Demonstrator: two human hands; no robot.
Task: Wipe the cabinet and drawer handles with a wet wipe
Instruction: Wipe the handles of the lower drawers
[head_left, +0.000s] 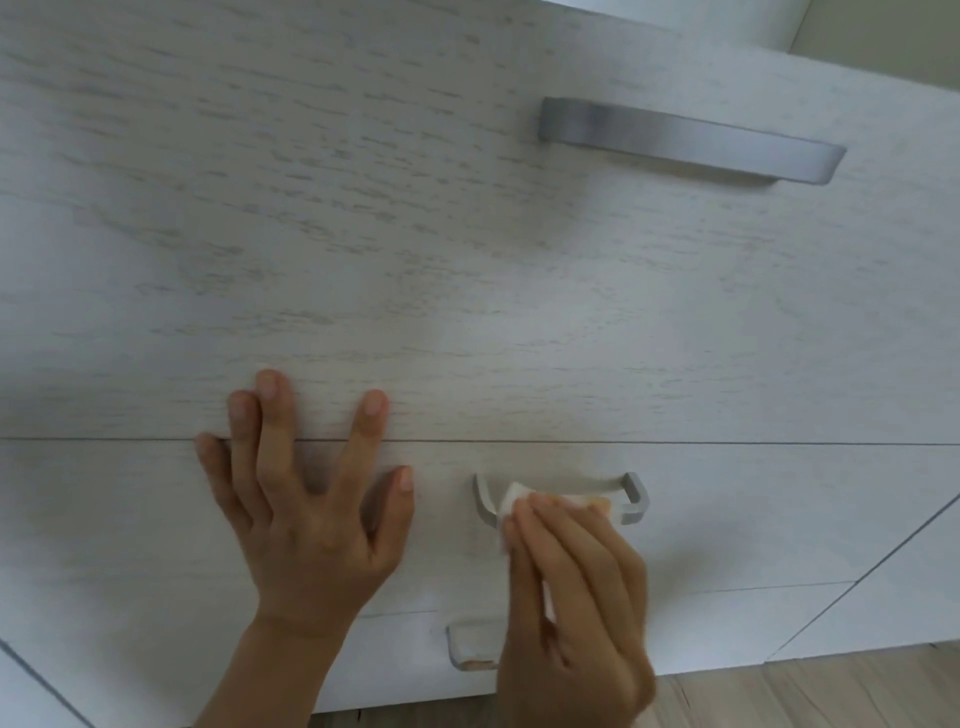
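Note:
A pale wood-grain cabinet front (467, 260) fills the view. My right hand (576, 597) holds a white wet wipe (511, 501) against the bar of the middle drawer's grey metal handle (636, 499), covering most of it. My left hand (306, 504) presses flat, fingers spread, on the drawer front to the left of that handle, across the seam (727, 443) between two drawers. A longer grey handle (685, 140) sits on the top drawer, upper right. Part of a third handle (465, 647) shows on the lowest drawer, half hidden by my right wrist.
A neighbouring cabinet door (893, 597) stands at the lower right behind a vertical gap. Wood-look floor (805, 691) runs along the bottom right under the cabinet base.

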